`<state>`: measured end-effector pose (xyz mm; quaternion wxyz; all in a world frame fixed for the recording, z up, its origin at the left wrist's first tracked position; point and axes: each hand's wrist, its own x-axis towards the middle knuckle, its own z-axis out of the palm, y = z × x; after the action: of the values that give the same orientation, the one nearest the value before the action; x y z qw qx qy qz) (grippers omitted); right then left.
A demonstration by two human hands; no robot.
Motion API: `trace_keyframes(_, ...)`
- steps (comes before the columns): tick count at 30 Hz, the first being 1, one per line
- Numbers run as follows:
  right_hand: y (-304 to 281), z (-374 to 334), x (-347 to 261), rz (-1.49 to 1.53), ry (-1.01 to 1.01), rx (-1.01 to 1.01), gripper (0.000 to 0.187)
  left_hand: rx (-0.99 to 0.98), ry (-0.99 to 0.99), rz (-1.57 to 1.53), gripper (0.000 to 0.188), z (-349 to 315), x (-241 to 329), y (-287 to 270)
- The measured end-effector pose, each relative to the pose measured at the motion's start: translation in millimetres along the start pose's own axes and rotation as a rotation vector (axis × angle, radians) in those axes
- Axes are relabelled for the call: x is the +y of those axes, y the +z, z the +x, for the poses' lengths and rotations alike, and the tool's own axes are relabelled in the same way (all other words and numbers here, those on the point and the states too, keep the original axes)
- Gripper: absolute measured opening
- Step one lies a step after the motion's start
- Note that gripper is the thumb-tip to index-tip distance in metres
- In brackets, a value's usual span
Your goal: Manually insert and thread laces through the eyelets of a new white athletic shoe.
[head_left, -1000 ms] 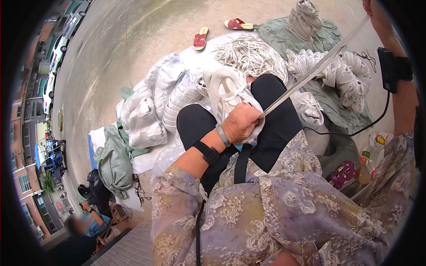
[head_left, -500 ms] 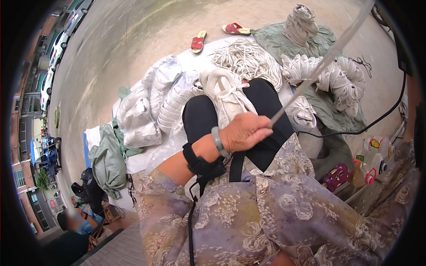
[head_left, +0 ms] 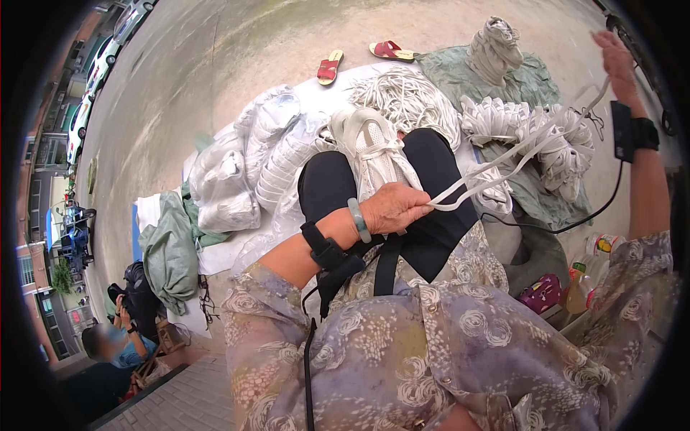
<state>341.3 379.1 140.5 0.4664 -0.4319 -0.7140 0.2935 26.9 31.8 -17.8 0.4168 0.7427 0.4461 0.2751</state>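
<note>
Between my knees a white sneaker [head_left: 375,147] rests, toe pointing away, its laces tied across the front. My left hand [head_left: 394,210] lies just beside its near end, thumb and fingers closed on a white shoelace [head_left: 471,188]. From there the lace runs up to the right in two slack strands. At the far upper right my raised right hand [head_left: 619,63] meets the lace's other end; its fingers look drawn together on it, though they are small and slightly blurred.
A heap of white laces [head_left: 406,97] lies beyond my knees. Plastic-wrapped white bundles [head_left: 226,190] are at left; rows of white shoe parts [head_left: 564,154] lie on green sacking [head_left: 528,82] at right. A black cable [head_left: 575,224] runs from my right wrist. Red slippers [head_left: 330,68] sit farther out.
My right hand has come into view at the upper right. The lace, one taut blurred line before, now hangs as two slack strands. My left hand keeps its grip, hardly moved.
</note>
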Motion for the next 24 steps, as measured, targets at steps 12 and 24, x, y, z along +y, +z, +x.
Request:
trace_keyframes(12,266.0,-235.1,8.2,-0.134,0.077,-0.761,0.029,0.098,0.087,0.047,0.024,-5.6,-2.9,3.9)
trace_keyframes(24,275.0,-238.6,-24.0,0.334,0.178,-0.587,0.02,0.142,0.09,-0.087,0.026,-11.6,-3.3,3.6)
